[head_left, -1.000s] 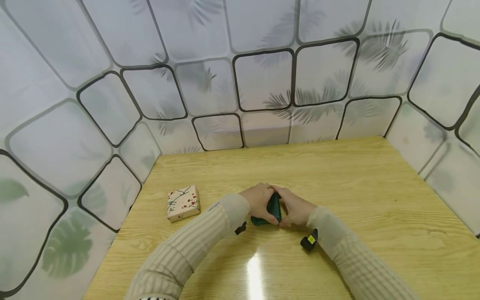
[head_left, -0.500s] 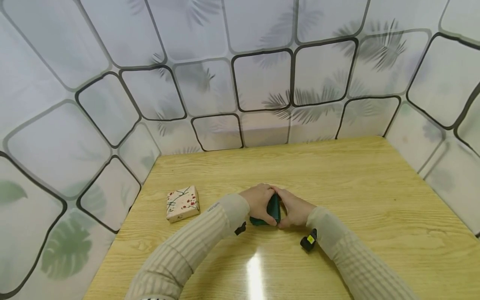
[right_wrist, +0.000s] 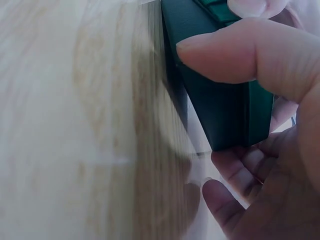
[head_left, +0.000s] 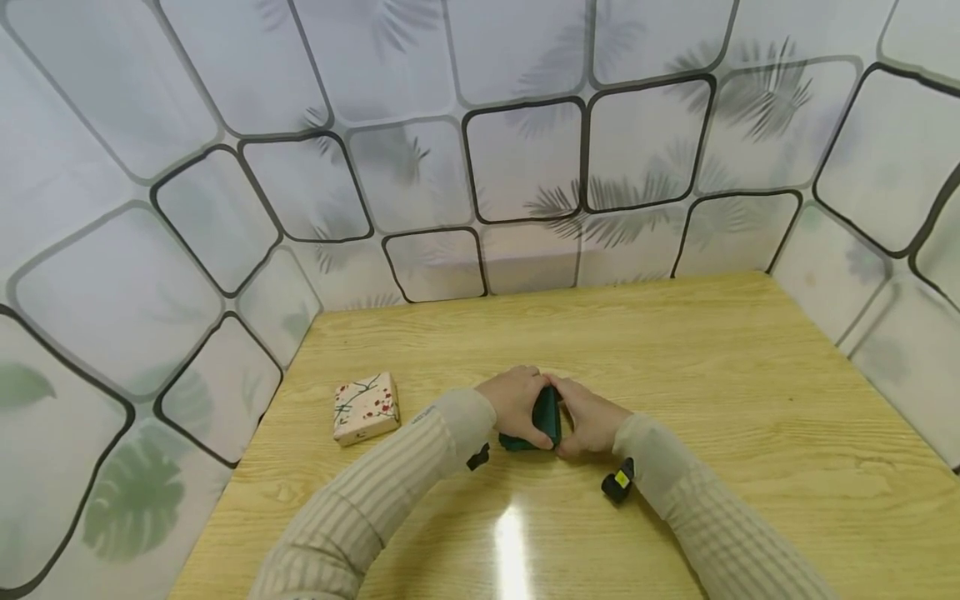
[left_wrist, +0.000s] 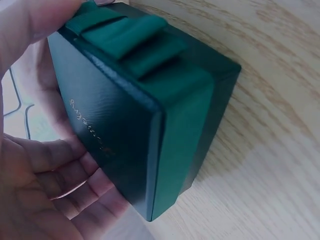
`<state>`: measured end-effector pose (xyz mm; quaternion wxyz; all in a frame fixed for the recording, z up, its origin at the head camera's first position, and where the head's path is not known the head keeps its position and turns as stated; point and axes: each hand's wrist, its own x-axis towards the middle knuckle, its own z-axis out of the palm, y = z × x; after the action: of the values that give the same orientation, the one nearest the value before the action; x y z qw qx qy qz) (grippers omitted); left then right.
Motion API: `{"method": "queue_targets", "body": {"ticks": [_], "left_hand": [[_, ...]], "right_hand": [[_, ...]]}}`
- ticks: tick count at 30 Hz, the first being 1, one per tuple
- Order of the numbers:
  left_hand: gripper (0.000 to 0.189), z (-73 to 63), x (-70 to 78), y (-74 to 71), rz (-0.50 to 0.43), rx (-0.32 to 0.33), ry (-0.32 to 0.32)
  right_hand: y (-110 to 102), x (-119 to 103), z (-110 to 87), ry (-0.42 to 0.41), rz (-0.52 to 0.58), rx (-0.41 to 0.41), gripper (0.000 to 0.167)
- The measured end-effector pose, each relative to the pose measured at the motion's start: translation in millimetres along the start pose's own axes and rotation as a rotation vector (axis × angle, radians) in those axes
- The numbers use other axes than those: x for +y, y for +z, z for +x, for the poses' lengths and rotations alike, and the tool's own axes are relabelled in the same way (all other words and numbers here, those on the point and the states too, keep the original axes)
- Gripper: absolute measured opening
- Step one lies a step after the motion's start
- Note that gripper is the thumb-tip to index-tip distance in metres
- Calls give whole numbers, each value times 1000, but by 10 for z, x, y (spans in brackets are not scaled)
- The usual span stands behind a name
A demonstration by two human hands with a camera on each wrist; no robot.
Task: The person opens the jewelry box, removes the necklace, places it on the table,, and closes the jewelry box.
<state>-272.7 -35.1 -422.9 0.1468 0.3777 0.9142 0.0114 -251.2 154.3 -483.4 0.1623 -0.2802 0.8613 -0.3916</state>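
Note:
Both of my hands hold a dark green gift box (head_left: 547,418) near the middle of the table. In the left wrist view, a green ribbon bow (left_wrist: 145,47) sits on one edge of the box, and small gold lettering marks the broad face. My left hand (head_left: 514,404) grips it from the left, with the thumb beside the bow and the fingers along the lettered face. From the right, my right hand (head_left: 592,418) pinches it, its thumb laid across a side in the right wrist view. The hands hide much of the box in the head view.
A cream box (head_left: 366,408) with red flowers and dark branches printed on it lies on the wooden table (head_left: 675,350) to the left. A patterned curtain (head_left: 525,167) borders the table at the back and sides. Black wrist cameras hang below both cuffs.

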Motion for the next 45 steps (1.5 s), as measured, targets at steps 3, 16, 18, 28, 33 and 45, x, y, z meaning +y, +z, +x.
{"method": "queue_targets", "body": {"ticks": [3, 16, 18, 28, 33, 45], "left_hand": [[90, -3, -14, -4, -38, 8, 5], [94, -25, -40, 7, -82, 7, 1], [94, -29, -43, 14, -84, 4, 3], [93, -38, -67, 50, -148, -9, 25], [86, -20, -95, 52, -212, 12, 42], [103, -48, -94, 109, -210, 6, 64]], "right_hand": [[-10, -20, -4, -5, -1, 4, 115], [-46, -51, 24, -24, -18, 4, 115], [-48, -53, 29, -25, -24, 0, 117], [-54, -66, 44, -38, -31, -43, 118], [-73, -48, 25, -51, -6, -68, 121], [-68, -3, -14, 16, 11, -55, 116]]}}
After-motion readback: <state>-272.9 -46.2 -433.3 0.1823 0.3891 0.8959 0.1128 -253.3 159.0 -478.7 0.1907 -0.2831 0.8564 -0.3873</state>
